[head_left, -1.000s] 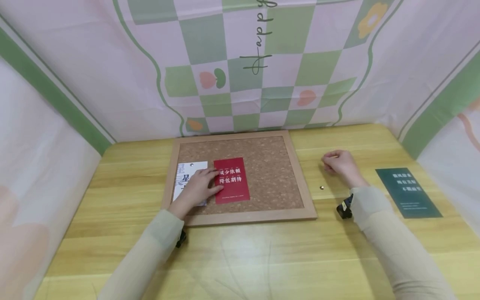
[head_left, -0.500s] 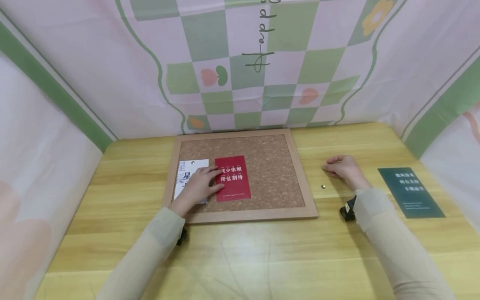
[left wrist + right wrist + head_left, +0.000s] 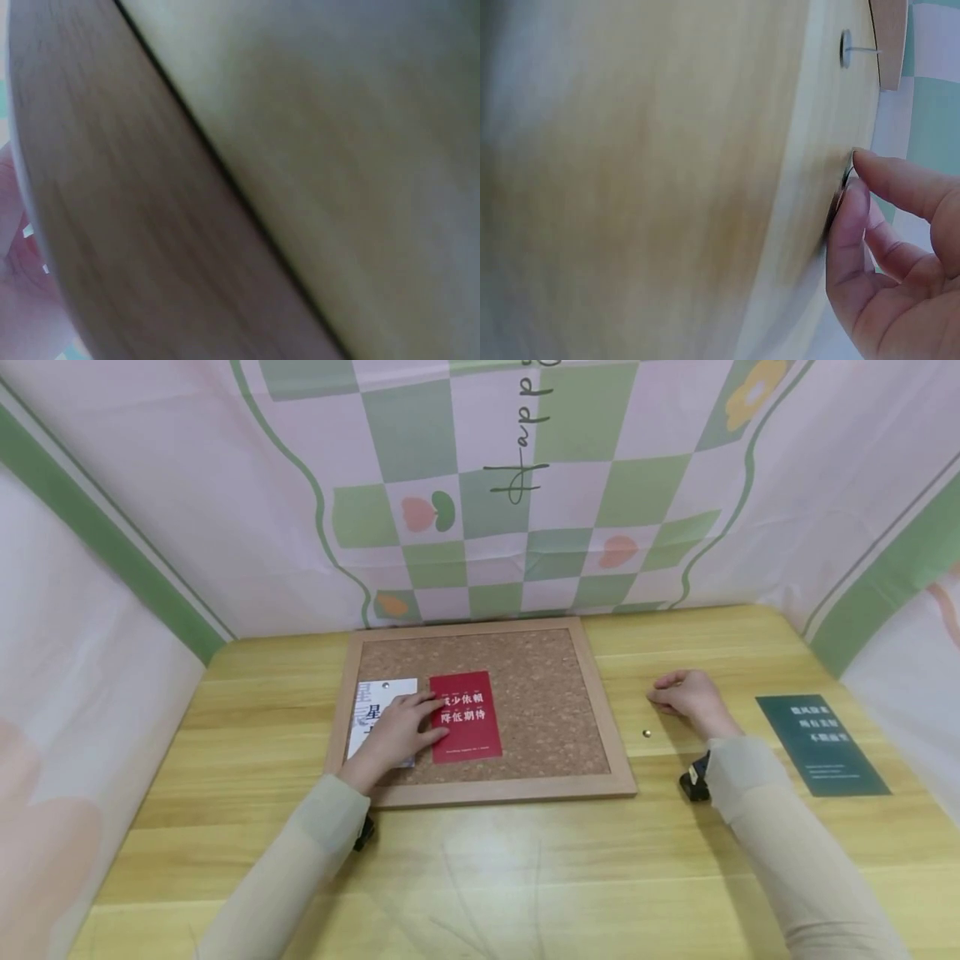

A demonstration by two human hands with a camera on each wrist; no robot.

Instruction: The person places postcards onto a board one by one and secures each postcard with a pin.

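A yellowish wood-grain table [image 3: 480, 877] meets a pastel green-and-white checked cloth backdrop [image 3: 495, 560], and on it lies a cork board with a pale wooden frame [image 3: 613, 739]. A printed red rectangular card [image 3: 474, 735] lies on the cork beside a printed white card [image 3: 367, 703]; the left hand [image 3: 400, 728] rests across both, its extended fingers on the red one's left edge, gripping nothing. To the right of the board, the right hand [image 3: 690, 700] appears to pinch a small metal thumbtack [image 3: 847, 177], mostly hidden, between thumb and fingertip; near it a loose silver thumbtack [image 3: 845, 49] stands point up on the table. The tacks should prove light, hard, slick and sharp, best taken by the head's rim. The red card looks thin and flexible, likely to slide or crease, so flat fingertip pressure near an edge suits it.
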